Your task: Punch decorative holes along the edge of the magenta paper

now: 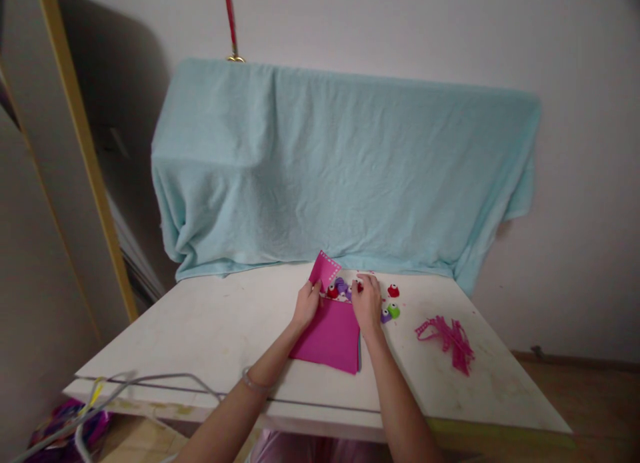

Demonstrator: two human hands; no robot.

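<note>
Head view. Landmark: the flat magenta sheet of craft foam (331, 335), lying on the white, scuffed tabletop (210, 330) near the front edge, with a bluish sheet edge just showing under its right side.

Left hand (306, 304) sits at the far left edge of the sheet, fingers curled together and pinched on a turned-up magenta flap (325, 270) with a dotted, punched border. Right hand (367, 302) rests at the far right corner, fingers bent down over a small purple plastic craft punch (342, 286) sitting on the sheet's far edge; whether they actually press it I cannot tell.

Right of the sheet: a red punch (393, 290) beyond, and a green punch (394, 310) beside a small purple one (385, 316). Farther right, well apart, a loose heap of pink punched foam strips (447, 335). Behind the sheet, a pale blue towel (340, 163) drapes over something bulky.

Judgement: border punching along the far edge is in hand, roughly mid-job. The next move calls for lining the punch with the last pattern while the left hand keeps the flap steady.
</note>
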